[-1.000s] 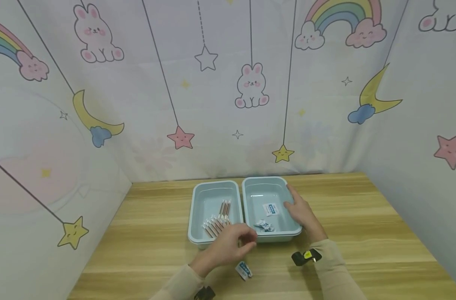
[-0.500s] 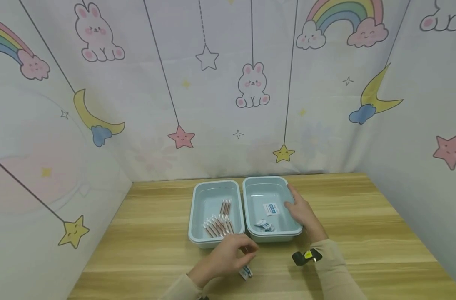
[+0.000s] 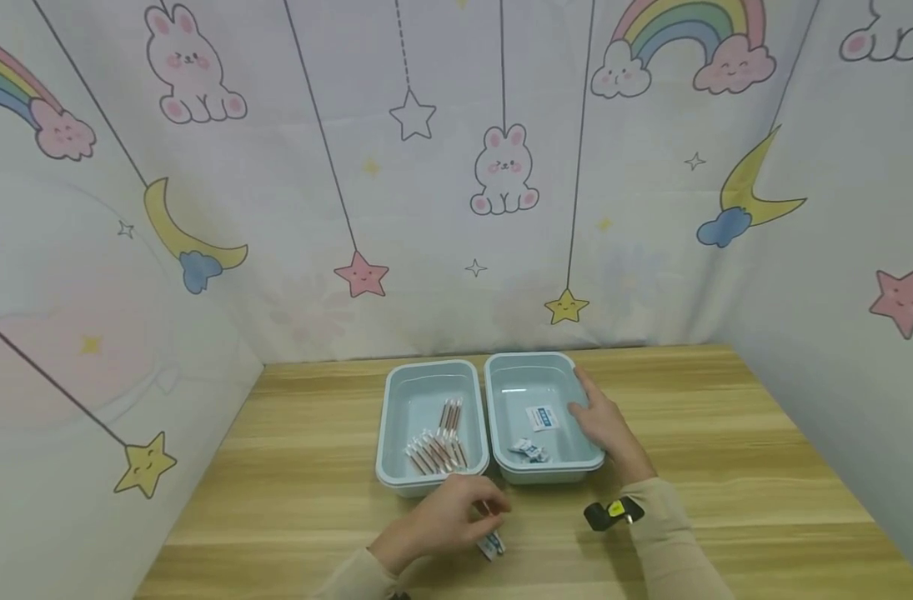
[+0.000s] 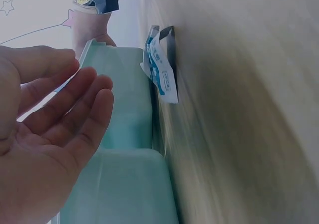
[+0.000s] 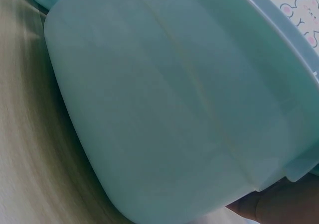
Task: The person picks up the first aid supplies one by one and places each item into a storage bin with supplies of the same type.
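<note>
My left hand [image 3: 456,512] hovers in front of the left light-blue tray, its fingers loosely bent, with nothing visible between them. Below its fingertips a small white-and-blue packet [image 3: 491,546] lies on the table, partly covered in the head view. In the left wrist view the same packet [image 4: 162,69] looks creased, with dark silvery parts at one end, apart from the fingers. My right hand [image 3: 606,425] grips the right side of the right light-blue tray [image 3: 549,477], thumb over the rim. A fingertip [image 5: 279,204] shows by that tray's edge in the right wrist view.
Several brown-stick cotton swabs [image 3: 435,452] lie in the left tray [image 3: 384,417]. The right tray contains a flat white-and-blue packet [image 3: 542,417] and crumpled packet pieces [image 3: 529,451]. Both trays stand side by side on the wood-grain table [image 3: 313,467], before a printed curtain [image 3: 441,208].
My left hand has moved slightly down and toward me, away from the left tray, and now partly covers the packet on the table. My right hand keeps its grip on the right tray.
</note>
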